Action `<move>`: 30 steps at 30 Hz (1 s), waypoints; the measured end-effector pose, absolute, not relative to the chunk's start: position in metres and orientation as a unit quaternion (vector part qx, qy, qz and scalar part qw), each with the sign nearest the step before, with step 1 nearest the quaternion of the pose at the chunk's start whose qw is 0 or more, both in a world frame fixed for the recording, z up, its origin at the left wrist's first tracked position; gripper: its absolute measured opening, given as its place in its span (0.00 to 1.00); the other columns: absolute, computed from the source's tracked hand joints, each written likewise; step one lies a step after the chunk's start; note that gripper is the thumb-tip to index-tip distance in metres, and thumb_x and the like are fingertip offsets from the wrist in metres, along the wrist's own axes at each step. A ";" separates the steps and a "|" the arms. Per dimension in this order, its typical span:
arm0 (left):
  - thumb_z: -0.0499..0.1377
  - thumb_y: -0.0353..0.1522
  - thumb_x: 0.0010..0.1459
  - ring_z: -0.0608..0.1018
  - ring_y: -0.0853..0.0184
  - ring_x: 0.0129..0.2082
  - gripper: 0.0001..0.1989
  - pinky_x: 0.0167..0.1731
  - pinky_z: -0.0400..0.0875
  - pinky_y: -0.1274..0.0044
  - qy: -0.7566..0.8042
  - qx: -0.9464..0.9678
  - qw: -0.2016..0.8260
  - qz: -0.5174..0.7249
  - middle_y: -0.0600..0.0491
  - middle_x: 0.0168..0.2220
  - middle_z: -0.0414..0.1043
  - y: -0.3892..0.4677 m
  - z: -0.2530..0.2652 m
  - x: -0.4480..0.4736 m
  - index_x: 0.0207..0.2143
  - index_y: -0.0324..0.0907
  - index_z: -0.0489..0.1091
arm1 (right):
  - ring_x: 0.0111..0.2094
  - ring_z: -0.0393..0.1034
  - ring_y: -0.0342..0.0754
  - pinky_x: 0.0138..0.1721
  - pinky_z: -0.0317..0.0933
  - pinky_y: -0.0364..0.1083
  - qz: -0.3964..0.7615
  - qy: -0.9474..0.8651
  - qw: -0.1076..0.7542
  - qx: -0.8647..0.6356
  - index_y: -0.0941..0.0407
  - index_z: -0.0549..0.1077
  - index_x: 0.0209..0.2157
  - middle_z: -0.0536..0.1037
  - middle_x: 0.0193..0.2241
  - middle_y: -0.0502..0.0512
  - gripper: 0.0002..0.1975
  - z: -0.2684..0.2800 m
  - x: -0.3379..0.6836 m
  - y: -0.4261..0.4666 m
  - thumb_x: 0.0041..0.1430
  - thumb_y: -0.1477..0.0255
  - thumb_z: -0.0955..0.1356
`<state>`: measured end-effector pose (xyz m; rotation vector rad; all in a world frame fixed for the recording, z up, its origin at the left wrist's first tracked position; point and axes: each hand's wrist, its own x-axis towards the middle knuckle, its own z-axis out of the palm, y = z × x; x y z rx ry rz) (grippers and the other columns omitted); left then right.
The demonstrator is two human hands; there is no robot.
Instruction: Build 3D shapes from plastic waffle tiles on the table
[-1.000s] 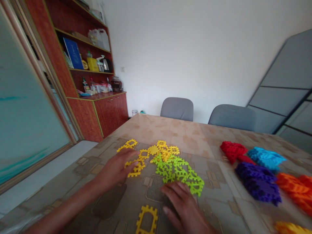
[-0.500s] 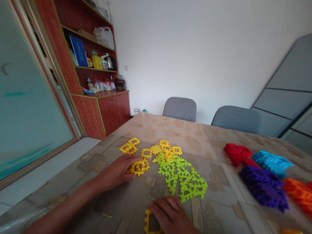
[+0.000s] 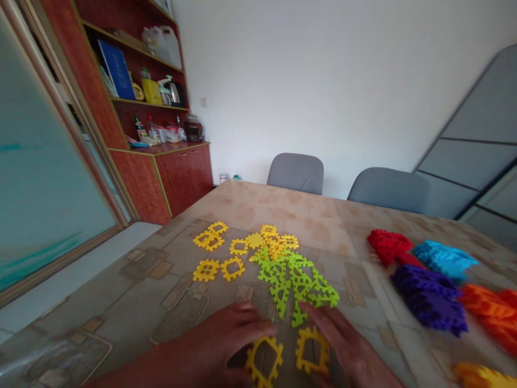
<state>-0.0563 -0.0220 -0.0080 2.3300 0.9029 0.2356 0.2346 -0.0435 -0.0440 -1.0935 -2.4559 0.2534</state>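
"Holding anything, those two hands?"

"Yes, each has a toothed yellow piece. The left hand is narrowed on the left yellow frame, thumb and fingers at its left side. The right hand has the right yellow frame between thumb and fingers."

"Where are the frames, and do they touch?"

"At the near middle of the table, side by side with a small gap. The left one looks tilted."

"What lies just beyond?"

"A spread of green pieces, overlapping in places. I can't tell whether the right fingertips touch the nearest of them. A yellow cluster lies against their far end."

"And to the left?"

"A windowed yellow square beside another yellow frame, with a smaller yellow group farther off."

"The right side?"

"Heaps: red and light blue farther away, purple and orange nearer."

"Past the table?"

"Two grey chairs at the far edge, and a reddish cabinet far left."
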 end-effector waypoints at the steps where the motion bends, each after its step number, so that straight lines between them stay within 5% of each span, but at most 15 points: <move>1: 0.69 0.28 0.54 0.71 0.58 0.59 0.35 0.61 0.63 0.69 0.326 0.886 0.319 0.084 0.55 0.57 0.72 -0.024 -0.008 -0.053 0.62 0.54 0.64 | 0.56 0.71 0.53 0.55 0.67 0.48 0.106 -0.883 0.215 -0.404 0.51 0.52 0.68 0.73 0.57 0.59 0.46 -0.043 0.238 -0.047 0.49 0.79 0.70; 7: 0.66 0.28 0.56 0.65 0.57 0.65 0.39 0.64 0.61 0.68 0.335 0.868 0.355 0.092 0.60 0.68 0.59 -0.023 -0.016 -0.062 0.65 0.62 0.57 | 0.51 0.73 0.57 0.50 0.71 0.50 0.120 -0.868 0.160 -0.454 0.50 0.65 0.62 0.76 0.53 0.59 0.38 -0.026 0.247 -0.058 0.48 0.73 0.74; 14: 0.71 0.46 0.50 0.68 0.49 0.61 0.41 0.60 0.66 0.62 0.328 0.896 0.283 0.091 0.50 0.62 0.66 -0.027 -0.030 -0.052 0.64 0.56 0.60 | 0.56 0.69 0.67 0.54 0.67 0.62 0.120 -0.809 0.031 -0.575 0.55 0.61 0.66 0.72 0.58 0.67 0.47 -0.026 0.231 -0.063 0.43 0.68 0.76; 20: 0.71 0.38 0.52 0.71 0.52 0.57 0.38 0.58 0.67 0.63 0.340 0.892 0.276 0.111 0.50 0.58 0.69 -0.033 -0.043 -0.030 0.63 0.54 0.61 | 0.58 0.65 0.63 0.59 0.61 0.60 0.181 -0.812 0.039 -0.553 0.58 0.56 0.68 0.70 0.59 0.67 0.45 -0.027 0.233 -0.055 0.46 0.79 0.70; 24: 0.68 0.38 0.57 0.68 0.52 0.60 0.36 0.61 0.64 0.61 0.324 0.879 0.326 0.125 0.52 0.62 0.66 -0.032 -0.051 -0.021 0.65 0.56 0.58 | 0.47 0.72 0.55 0.51 0.67 0.54 0.206 -0.819 0.105 -0.525 0.59 0.51 0.69 0.78 0.47 0.63 0.46 -0.018 0.256 -0.045 0.49 0.83 0.68; 30: 0.68 0.35 0.56 0.65 0.53 0.64 0.43 0.63 0.61 0.62 0.354 0.857 0.348 0.136 0.56 0.67 0.59 -0.034 -0.059 -0.029 0.67 0.63 0.50 | 0.54 0.69 0.67 0.54 0.64 0.64 0.199 -0.775 0.032 -0.599 0.61 0.58 0.67 0.73 0.55 0.72 0.44 0.001 0.242 -0.056 0.50 0.69 0.74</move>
